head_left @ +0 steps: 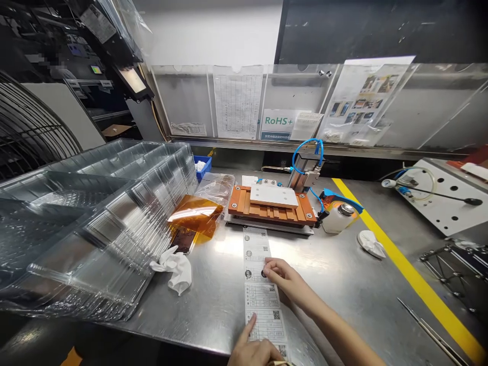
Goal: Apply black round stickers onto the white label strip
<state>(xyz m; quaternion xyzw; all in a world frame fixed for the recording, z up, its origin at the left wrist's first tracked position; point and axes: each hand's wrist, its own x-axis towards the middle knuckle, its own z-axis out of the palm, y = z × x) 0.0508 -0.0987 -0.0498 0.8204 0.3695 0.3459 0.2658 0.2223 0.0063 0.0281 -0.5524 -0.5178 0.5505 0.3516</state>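
A long strip of printed paper labels (263,295) with QR codes and round dark marks runs from the bench edge toward the orange fixture. My right hand (285,282) is closed, thumb and index fingertip pinched at a small round black sticker (263,273) on the strip. Nearer the bench edge, my left hand (255,351) rests its stretched index finger on the strip. Its other fingers are curled, with a beige edge of something beside them, partly cut off by the frame. Beyond stands the orange fixture (246,209) with a silver plate (272,194) on top.
Stacked clear plastic trays (114,239) fill the left side. Nearby lie a crumpled white cloth (177,269), amber film (198,216) and a dark phone-like panel (183,241). At right are a bottle (337,218), white pad (370,244), tweezers (427,328) and a white control box (444,195).
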